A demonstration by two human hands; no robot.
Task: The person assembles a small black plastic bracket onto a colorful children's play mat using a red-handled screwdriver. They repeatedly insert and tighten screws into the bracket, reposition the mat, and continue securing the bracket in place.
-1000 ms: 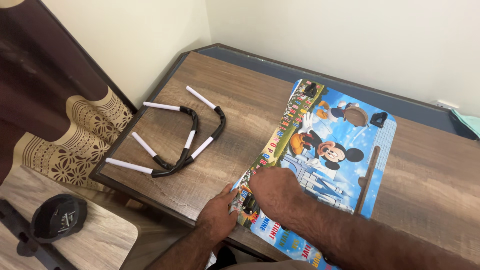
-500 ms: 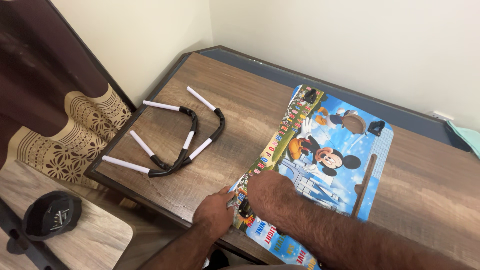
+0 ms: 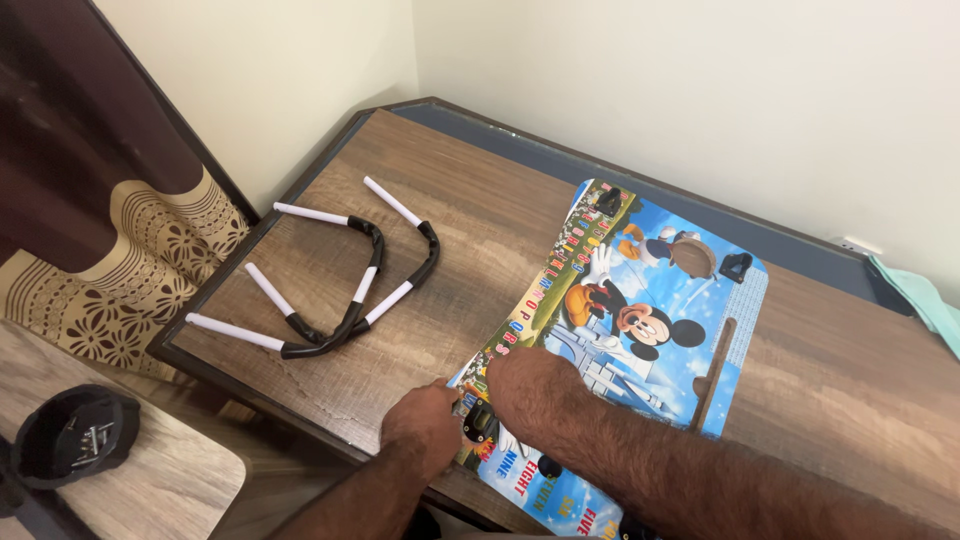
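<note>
Hands work at the near edge of a brown wooden desk, both on the same corner of a colourful board. The board is a flat, rounded panel printed with a cartoon mouse, blue sky and a strip of coloured letters down its left side; it lies face up near the middle of the desk, its lower end reaching the near edge. The left hand comes up from below that edge, fingers curled and pinched at the board's near left corner, touching a small black clip fixed there. Whether the fingers actually grip the clip or only press it I cannot tell. The right hand lies on top of the board just beside the left, knuckles up, fingers bent down onto the same clip; its fingertips are hidden, so its hold cannot be made out either.

Two more black clips sit at the board's far end, and a thin brown slot runs along its right side. Toward the desk's left edge, well apart from the board, lie two bent black legs with white tips, one overlapping the other. Off the desk's near left corner, a lower wooden surface holds a black cap containing screws.
</note>
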